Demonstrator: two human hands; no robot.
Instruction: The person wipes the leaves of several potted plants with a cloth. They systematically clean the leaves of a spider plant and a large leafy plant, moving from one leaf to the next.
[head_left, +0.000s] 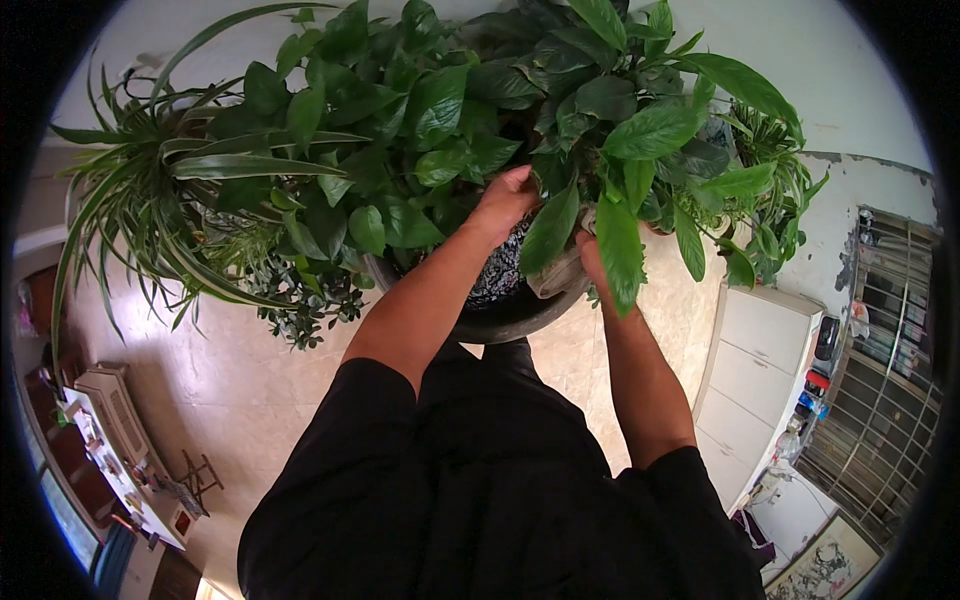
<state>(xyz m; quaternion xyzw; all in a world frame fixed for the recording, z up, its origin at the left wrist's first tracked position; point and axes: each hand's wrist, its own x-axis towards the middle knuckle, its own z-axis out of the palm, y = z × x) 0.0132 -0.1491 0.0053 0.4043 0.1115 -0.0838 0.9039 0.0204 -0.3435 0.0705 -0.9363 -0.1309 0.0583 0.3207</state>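
Note:
My left hand (508, 203) reaches in among the leaves above a dark round pot (525, 326). Its fingers are curled together beside a leaf edge, and what they pinch is hidden. Farther right, my right hand (591, 262) is closed on a crumpled greyish-beige cloth (556, 277), which hangs at the pot's right rim. Long green leaves cover part of that hand and cloth. A broad-leaved green plant (650, 132) rises over both hands. Black-and-white speckled material (497, 272) shows inside the pot between my forearms.
A spider plant (165, 165) with striped leaves spreads at the left, beside a heart-leaved plant (410, 100). A white cabinet (755, 365) stands at right near a barred window (885, 370). At lower left is a narrow table (130, 470) with a small folding stool (200, 475).

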